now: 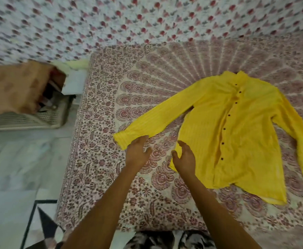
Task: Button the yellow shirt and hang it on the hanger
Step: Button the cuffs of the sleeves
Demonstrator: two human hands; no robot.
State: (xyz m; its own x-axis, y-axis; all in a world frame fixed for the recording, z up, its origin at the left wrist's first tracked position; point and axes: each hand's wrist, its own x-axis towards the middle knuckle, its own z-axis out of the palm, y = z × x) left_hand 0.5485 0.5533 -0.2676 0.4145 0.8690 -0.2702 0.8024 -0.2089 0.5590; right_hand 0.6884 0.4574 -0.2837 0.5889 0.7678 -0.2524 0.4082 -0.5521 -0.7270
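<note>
The yellow shirt [237, 132] lies flat and face up on the bed, collar far, hem near, with dark buttons running down its front. Its long sleeves are spread out to both sides. My left hand [138, 151] reaches to the cuff of the sleeve that stretches left, fingertips touching the cuff's near edge, fingers relaxed. My right hand [184, 157] hovers at the shirt's near left hem corner, fingers loosely spread, gripping nothing that I can see. No hanger is in view.
The bed has a maroon-and-cream printed bedspread [129, 186]; its left edge drops to a pale tiled floor [21, 168]. A white plastic basket [30, 119] with a brown cloth on it stands on the floor at left. A floral-patterned wall [111, 20] rises behind.
</note>
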